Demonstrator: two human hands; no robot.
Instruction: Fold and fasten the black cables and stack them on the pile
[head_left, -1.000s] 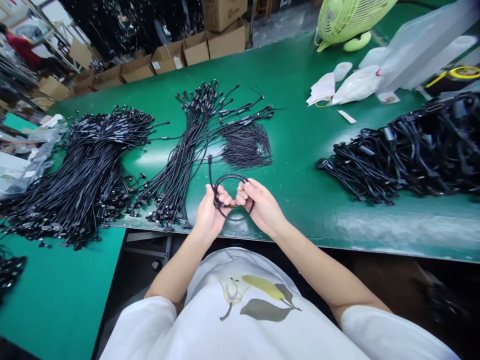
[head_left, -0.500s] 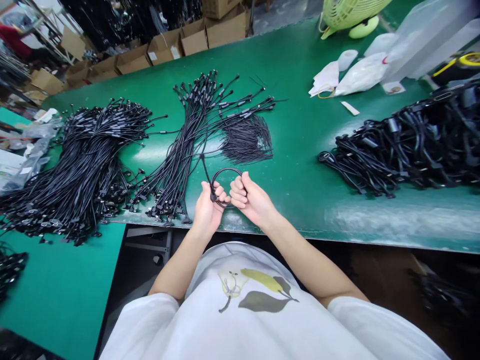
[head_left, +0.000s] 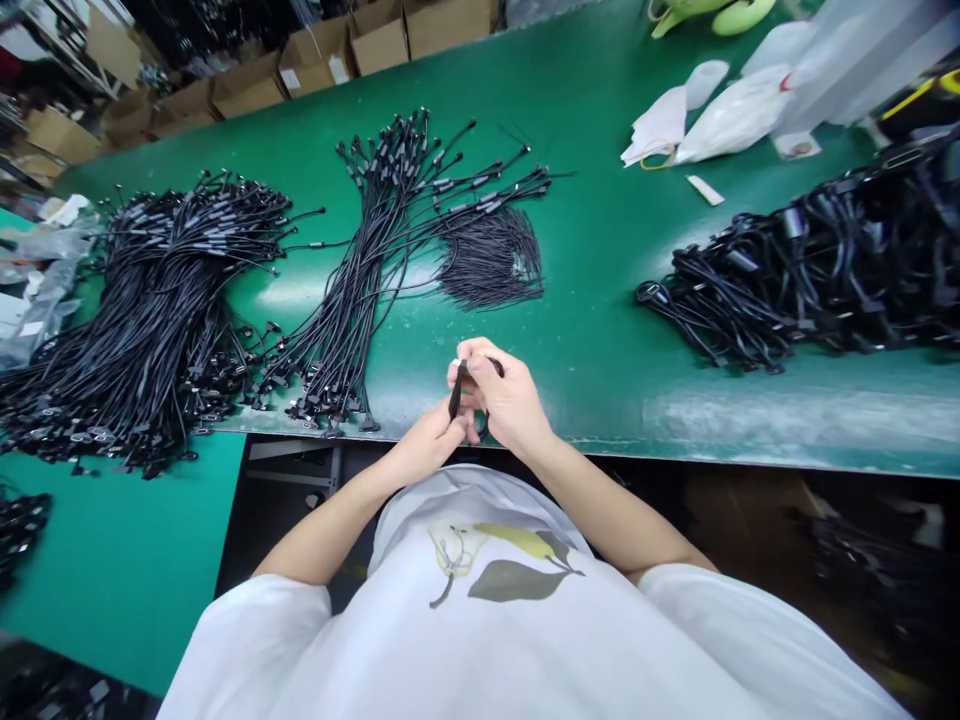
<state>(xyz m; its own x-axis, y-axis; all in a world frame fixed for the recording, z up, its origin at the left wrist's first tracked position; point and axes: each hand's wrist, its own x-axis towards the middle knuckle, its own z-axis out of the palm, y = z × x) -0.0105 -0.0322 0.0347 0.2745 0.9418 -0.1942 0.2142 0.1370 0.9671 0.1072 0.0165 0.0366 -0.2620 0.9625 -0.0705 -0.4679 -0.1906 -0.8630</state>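
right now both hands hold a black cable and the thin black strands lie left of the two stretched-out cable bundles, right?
Not quite: the head view shows the thin black strands lying right of the two stretched-out cable bundles. The left hand and right hand do hold a black cable.

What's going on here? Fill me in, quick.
A person's left grip and right grip, close together at the near edge of the green table, are both on one bunched black cable. Fingers hide much of it. Beyond them on the table lie a loose bundle of cables and a clump of thin black strips. A bigger left pile and a right pile of cables flank these.
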